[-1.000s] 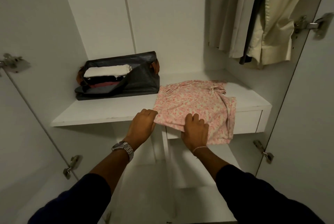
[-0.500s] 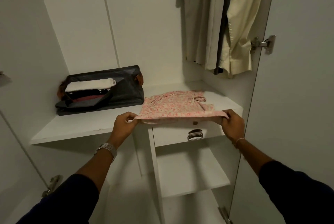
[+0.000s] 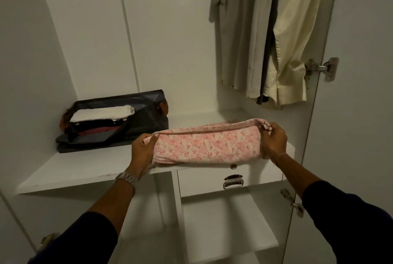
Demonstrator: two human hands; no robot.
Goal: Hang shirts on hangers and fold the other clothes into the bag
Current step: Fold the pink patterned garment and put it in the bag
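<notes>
The pink floral garment (image 3: 207, 146) is folded into a long horizontal band and held at both ends above the front edge of the white wardrobe shelf (image 3: 85, 165). Its lower edge lies at or just above the shelf front; whether it touches cannot be told.

Left hand (image 3: 142, 151): fingers curled round the left end of the garment, thumb on top of the folded edge. A metal wristwatch (image 3: 127, 179) sits on this wrist. No writing on the watch can be read.

Right hand (image 3: 273, 141): fingers pinch the right end of the garment, where a small bunch of cloth protrudes above the fingertips. A thin bracelet (image 3: 281, 155) circles this wrist. Both forearms wear dark sleeves.

The dark bag (image 3: 146, 119) lies open on the shelf, to the left of and behind the garment, well apart from it. Inside it is a stack of folded clothes (image 3: 102, 121): 1 white piece on top, then 1 black, then 1 dark red. No label or brand shows on the bag.

Hanging shirts (image 3: 265, 36) occupy the upper right of the wardrobe: grey, dark and cream pieces side by side. No tags can be read.

Under the shelf, below the garment, is a drawer (image 3: 202, 180) with a metal pull handle (image 3: 232, 181) and a round lock above it. A door hinge (image 3: 322, 68) is fixed at the right.
</notes>
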